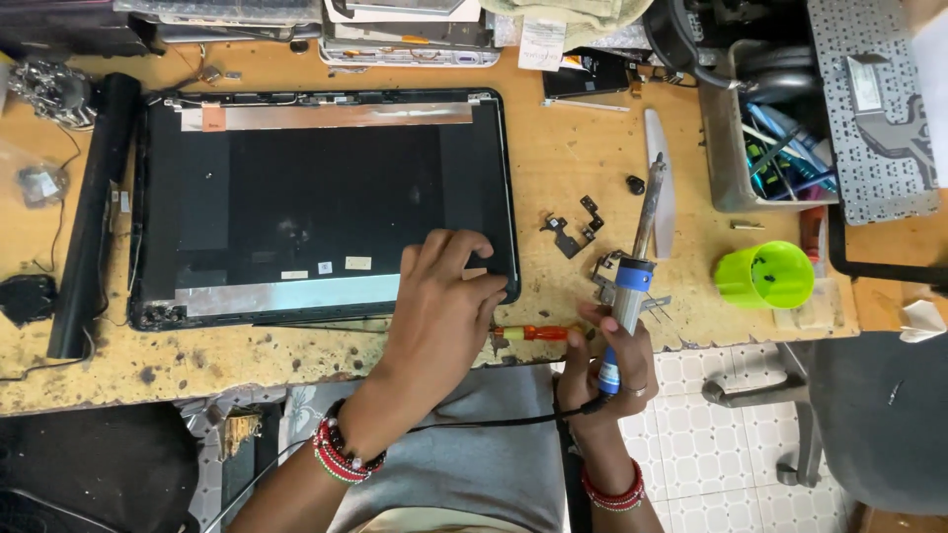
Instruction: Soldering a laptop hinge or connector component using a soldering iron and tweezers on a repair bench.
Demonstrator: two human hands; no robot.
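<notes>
We've got the laptop lid (316, 202) flat mid-frame on the surface (592, 158), left hand (444, 296) spread open on its lower right corner. Right hand (612, 370) grips the soldering iron (632, 286) by its blue handle. Lid looks thin and bendy, so hold the edges.

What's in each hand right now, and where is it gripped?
Right hand grips the soldering iron by its blue handle. Left hand holds nothing, resting on the laptop lid.

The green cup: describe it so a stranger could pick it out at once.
Start at the wooden workbench and go to its right end, below the grey tool bin. The green cup sits near the front edge, the only bright lime, round, open-topped thing there.
</notes>
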